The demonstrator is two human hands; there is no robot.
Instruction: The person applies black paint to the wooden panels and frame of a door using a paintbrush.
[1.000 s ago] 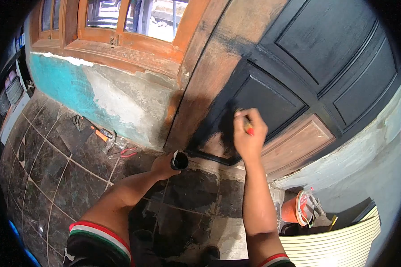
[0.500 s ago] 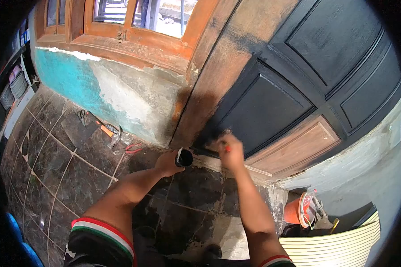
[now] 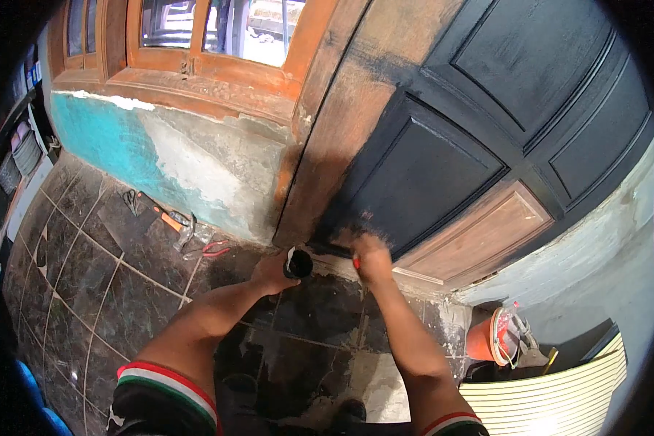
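Note:
My left hand (image 3: 270,273) is wrapped round a small cup of black paint (image 3: 298,264), tilted so that its dark inside shows. To its right, my right hand (image 3: 373,259) is closed on a brush with a red handle (image 3: 356,262), close to the lower edge of the door. The brush's head is blurred and hard to make out. Black paint covers most of the panelled door (image 3: 421,182), while a lower panel (image 3: 487,236) and the side strip show bare brown wood.
A hammer (image 3: 185,231), red pliers (image 3: 209,251) and scissors (image 3: 131,200) lie on the dark tiles by the wall. An orange bucket (image 3: 483,340) stands at the right, beside a yellow striped sheet (image 3: 545,400). An orange window frame (image 3: 218,91) is above left.
My right hand has moved slightly down and left along the door's lower part, with its wrist turned. The view has shifted a little; my left hand still holds the cup.

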